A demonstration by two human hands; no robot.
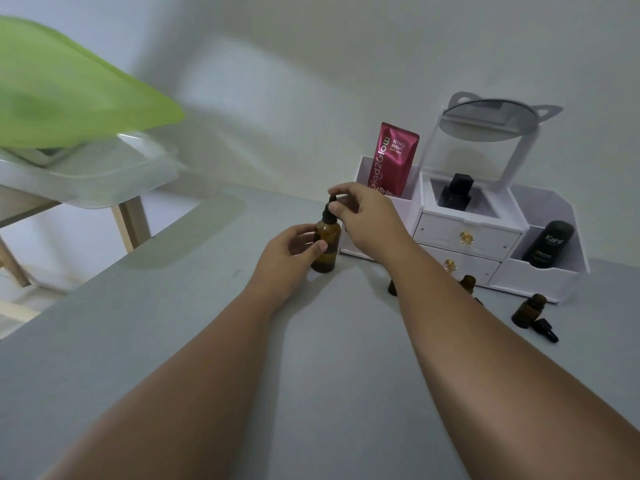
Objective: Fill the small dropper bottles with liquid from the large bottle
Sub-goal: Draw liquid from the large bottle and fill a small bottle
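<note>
The large amber bottle stands upright on the grey table, just left of a white organiser. My left hand wraps around its body. My right hand pinches the black dropper cap on its neck from above. To the right, small amber dropper bottles stand without caps: one near the organiser's right corner, one partly behind my right forearm, and a third mostly hidden. A black dropper cap lies on the table beside the rightmost bottle.
A white cosmetics organiser with drawers and a tilted mirror stands against the wall; it holds a red sachet, a black bottle and a dark perfume bottle. A stool with a clear bin and a green lid stands at left.
</note>
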